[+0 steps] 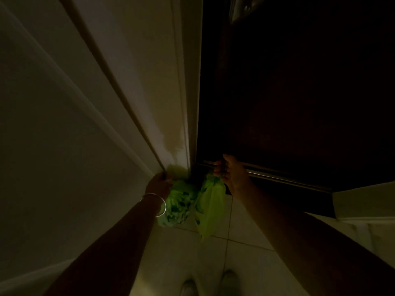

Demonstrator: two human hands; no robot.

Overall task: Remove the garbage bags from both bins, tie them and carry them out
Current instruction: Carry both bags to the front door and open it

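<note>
The scene is very dim. Two bright green garbage bags hang in front of me above the tiled floor. My left hand (159,183), with a silver bangle on the wrist, grips the top of the fuller left bag (178,205) close to the pale wall. My right hand (229,174) holds the neck of the slimmer right bag (210,207) and its fingers also reach up against the lower edge of a dark door (299,103). The bags' knots are hidden by my hands.
A pale wall with raised mouldings (85,103) fills the left side. The dark door and its metal bottom strip (277,174) stand right. A white frame or skirting (363,201) juts in at the right. My two shoes (210,284) stand on light floor tiles.
</note>
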